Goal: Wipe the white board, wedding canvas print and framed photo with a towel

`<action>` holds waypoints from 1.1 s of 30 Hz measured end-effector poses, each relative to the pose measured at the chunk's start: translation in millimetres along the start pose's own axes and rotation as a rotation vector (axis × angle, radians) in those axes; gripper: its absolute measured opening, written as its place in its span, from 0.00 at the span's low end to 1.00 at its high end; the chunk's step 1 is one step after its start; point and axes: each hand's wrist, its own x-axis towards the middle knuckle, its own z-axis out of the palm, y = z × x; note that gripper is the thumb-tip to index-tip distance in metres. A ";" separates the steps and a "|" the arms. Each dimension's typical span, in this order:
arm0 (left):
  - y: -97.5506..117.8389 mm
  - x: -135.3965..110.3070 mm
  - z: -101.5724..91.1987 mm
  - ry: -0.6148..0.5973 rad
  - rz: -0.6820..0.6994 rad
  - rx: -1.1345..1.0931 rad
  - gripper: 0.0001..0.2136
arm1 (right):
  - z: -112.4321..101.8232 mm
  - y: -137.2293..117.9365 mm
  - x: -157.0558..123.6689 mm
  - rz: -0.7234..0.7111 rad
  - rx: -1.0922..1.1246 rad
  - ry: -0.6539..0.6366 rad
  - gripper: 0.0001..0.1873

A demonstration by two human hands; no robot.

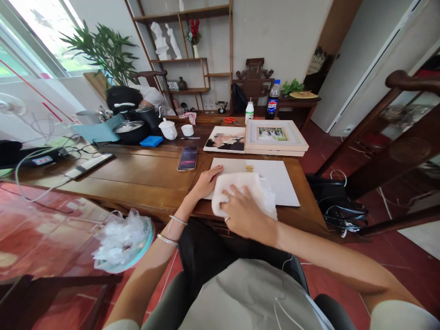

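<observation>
Grey shirt cloth (pixel 247 293) fills the bottom edge, with a bin of crumpled plastic (pixel 122 240) to the left over red floor tiles. Beyond them is a wooden table (pixel 144 176). On it are a phone (pixel 187 158), a photo print (pixel 225 139), a white picture frame (pixel 275 135), a teapot (pixel 168 129) and a cola bottle (pixel 273 103). Behind stand shelves (pixel 192 59) and a plant (pixel 103 50).

A white cloth (pixel 242 181) lies on a white board (pixel 285 183) at the near table edge. The right hand (pixel 244 213) rests flat on top of it, fingers loosely spread and pressing rather than gripping. The left hand (pixel 206 181) lies just beside it, fingers stretched out and touching its left end.
</observation>
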 end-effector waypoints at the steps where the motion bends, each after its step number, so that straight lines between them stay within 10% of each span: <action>1: -1.0 0.3 0.9 0.002 0.000 0.011 0.18 | -1.6 11.6 2.2 0.018 0.004 0.014 0.17; 8: -3.4 1.6 1.8 0.010 0.013 0.055 0.18 | -4.7 89.6 67.2 0.202 0.046 0.018 0.18; 17: -0.8 0.6 -1.0 0.010 -0.010 0.029 0.17 | -3.7 90.5 145.3 0.202 0.143 -0.001 0.16; 28: -2.2 0.7 0.6 0.015 0.001 0.036 0.17 | -8.9 179.2 15.3 0.409 0.118 0.034 0.17; 33: -3.3 0.7 1.6 0.012 -0.001 0.048 0.18 | -6.1 168.5 -45.3 0.365 0.073 0.003 0.13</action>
